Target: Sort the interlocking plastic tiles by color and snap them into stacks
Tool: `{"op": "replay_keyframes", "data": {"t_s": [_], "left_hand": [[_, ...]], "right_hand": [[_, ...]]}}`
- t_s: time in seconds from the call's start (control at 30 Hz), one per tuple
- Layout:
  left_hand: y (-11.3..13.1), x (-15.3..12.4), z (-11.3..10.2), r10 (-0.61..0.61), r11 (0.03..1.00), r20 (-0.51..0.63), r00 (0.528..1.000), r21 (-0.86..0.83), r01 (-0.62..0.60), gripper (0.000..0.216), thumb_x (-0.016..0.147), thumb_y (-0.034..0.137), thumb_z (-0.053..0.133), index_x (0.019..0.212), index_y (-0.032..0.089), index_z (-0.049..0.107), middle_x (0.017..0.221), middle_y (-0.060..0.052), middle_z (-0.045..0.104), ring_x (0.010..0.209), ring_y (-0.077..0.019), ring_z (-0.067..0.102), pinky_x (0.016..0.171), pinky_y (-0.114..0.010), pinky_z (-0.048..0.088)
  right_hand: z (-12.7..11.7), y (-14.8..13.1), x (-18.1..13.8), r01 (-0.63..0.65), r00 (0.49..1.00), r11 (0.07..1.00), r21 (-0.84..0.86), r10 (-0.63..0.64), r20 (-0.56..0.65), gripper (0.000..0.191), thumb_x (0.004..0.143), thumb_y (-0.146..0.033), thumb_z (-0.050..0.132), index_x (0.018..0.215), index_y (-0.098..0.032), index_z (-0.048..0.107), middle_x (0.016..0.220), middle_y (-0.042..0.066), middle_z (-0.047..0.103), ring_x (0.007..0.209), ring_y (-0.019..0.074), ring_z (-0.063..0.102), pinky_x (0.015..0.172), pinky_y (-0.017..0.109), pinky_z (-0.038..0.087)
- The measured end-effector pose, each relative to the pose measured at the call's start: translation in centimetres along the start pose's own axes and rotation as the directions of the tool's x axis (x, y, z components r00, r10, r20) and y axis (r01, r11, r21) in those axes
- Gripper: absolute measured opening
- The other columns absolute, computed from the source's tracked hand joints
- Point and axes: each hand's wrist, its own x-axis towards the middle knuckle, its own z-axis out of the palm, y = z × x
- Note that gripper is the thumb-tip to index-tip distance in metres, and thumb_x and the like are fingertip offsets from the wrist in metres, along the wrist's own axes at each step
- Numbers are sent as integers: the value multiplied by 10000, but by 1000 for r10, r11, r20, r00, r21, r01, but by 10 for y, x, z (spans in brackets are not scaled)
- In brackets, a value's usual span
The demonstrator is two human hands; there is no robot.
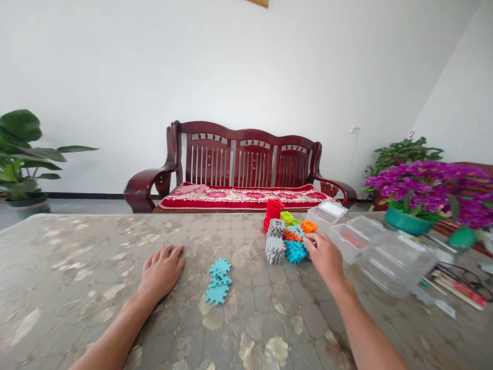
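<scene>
My left hand lies flat on the table, palm down, fingers stretched out and holding nothing. Just to its right lie a few light blue toothed plastic tiles. My right hand reaches to a pile of stacked toothed tiles in red, grey, green, orange and blue. Its fingertips touch the blue stack at the pile's near right. The fingers are curled, and I cannot see whether they grip a tile.
Clear plastic boxes, some with open lids, stand right of the pile. A pot of purple flowers and books sit at the far right edge. Beyond the table stand a dark wooden bench and potted plants.
</scene>
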Motion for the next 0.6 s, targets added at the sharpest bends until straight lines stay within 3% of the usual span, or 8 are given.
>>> {"op": "replay_keyframes", "data": {"t_s": [0.17, 0.6], "left_hand": [[-2, 1, 3, 1, 1000, -14, 1000, -7, -2, 503, 957, 357, 278, 1361, 240, 553, 1408, -115, 543, 1312, -281, 481, 1090, -446, 335], [-1, 0, 1, 6, 1000, -25, 1000, -26, -7, 512, 954, 355, 270, 1354, 222, 560, 1403, -128, 545, 1302, -289, 489, 1086, -462, 339]], "right_hand": [[-5, 41, 7, -169, 968, 966, -194, 200, 152, 306, 909, -386, 483, 951, -252, 755, 970, 80, 750, 850, 220, 681, 644, 277, 409], [-3, 47, 3, -172, 953, 955, -243, 224, 206, 280, 841, -310, 483, 821, -249, 755, 879, 83, 747, 801, 226, 681, 609, 277, 383]]}}
